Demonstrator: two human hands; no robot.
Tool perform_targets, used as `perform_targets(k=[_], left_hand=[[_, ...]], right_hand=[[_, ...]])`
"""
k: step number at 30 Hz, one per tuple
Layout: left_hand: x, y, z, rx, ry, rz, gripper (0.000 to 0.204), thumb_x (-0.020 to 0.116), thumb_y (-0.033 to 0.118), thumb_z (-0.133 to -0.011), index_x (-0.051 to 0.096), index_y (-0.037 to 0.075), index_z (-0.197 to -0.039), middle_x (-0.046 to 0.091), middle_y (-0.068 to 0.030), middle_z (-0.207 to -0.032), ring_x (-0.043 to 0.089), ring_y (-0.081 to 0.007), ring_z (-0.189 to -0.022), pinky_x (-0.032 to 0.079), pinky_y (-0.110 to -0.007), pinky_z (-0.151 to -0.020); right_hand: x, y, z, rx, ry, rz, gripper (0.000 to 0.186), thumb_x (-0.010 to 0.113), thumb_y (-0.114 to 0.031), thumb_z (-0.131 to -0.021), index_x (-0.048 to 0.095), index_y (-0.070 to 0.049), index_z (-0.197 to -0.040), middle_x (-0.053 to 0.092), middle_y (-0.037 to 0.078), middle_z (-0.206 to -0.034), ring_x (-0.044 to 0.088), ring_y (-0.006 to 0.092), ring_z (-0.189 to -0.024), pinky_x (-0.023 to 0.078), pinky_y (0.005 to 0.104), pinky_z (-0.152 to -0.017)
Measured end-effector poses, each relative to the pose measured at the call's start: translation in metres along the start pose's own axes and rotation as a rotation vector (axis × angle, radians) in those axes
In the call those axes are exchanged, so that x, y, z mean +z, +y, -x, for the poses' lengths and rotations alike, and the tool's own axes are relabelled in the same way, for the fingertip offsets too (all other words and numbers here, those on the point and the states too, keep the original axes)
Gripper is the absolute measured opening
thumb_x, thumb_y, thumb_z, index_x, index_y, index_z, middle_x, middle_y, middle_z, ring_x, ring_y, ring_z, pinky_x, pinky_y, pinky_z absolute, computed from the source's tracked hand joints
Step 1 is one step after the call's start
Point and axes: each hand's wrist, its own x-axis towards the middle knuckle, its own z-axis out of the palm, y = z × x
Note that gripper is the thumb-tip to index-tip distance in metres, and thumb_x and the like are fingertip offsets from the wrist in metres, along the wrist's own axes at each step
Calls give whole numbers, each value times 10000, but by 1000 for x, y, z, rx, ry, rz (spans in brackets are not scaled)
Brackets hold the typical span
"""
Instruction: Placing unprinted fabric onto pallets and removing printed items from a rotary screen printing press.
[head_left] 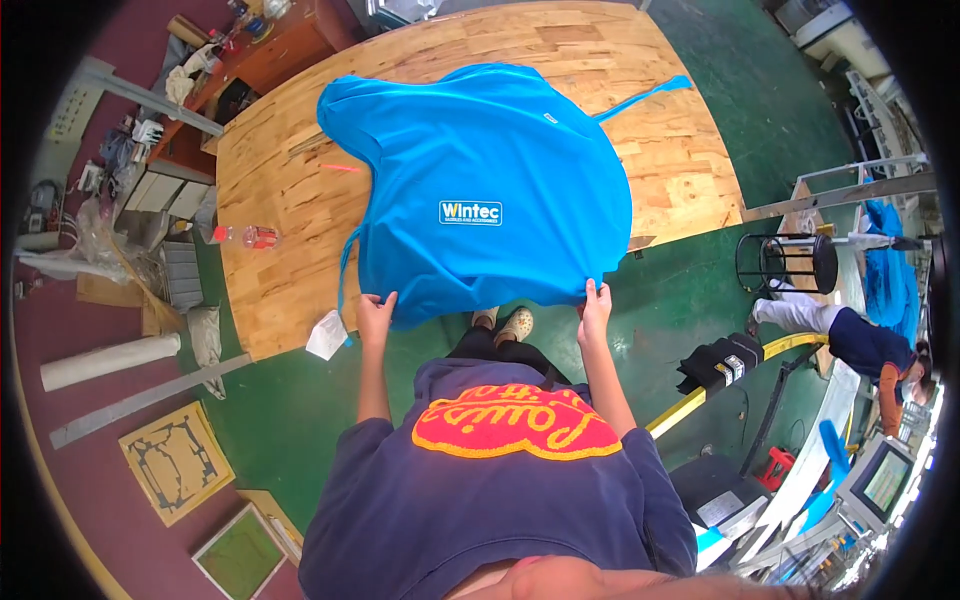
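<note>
Two grips, both pinched: your left hand [376, 314] and right hand [595, 312] held the blue cover [490, 165] by its hem, past the counter's [275, 300] near edge; most lay on top. Seemed light, soft, limp; wide-set hem holds suited.

A broad wooden desk [685, 190] is built of pale and darker brown strips, and much of its middle is covered by a blue cloth cover [490, 150], loosely spread and creased, its near edge carried past the desk's near side. On the right, a blue strap [645, 97] is stretched out over the wood; another blue tie [343, 270] is trailed along the left. A clear bottle with red parts [260, 238] and a thin reddish strip [340, 168] are also seen there.
</note>
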Motion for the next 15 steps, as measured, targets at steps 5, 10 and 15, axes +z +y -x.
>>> perform_targets(k=[5,10,15], left_hand=[[2,-24,-11,116,-81,90,316,713,278,-767,562,6,-821,572,-51,-649,550,-150,-472,450,-286,-441],[-8,-27,-10,89,-137,432,177,625,197,-842,534,45,-828,573,-40,-711,582,-146,-594,517,-302,-546],[-41,-33,6,-227,-452,1008,80,506,170,-908,477,96,-921,605,-63,-909,621,-194,-848,516,-409,-844]], right_hand=[[1,-6,-5,51,6,19,157,581,-233,-903,493,-104,-922,530,-33,-741,496,54,-574,399,210,-452],[1,-26,2,-37,-13,32,161,597,-209,-895,500,-87,-933,514,-34,-719,436,37,-529,344,185,-426],[-8,-69,1,-137,-9,128,141,571,-211,-914,541,-73,-922,500,-44,-719,379,8,-517,302,171,-442]])
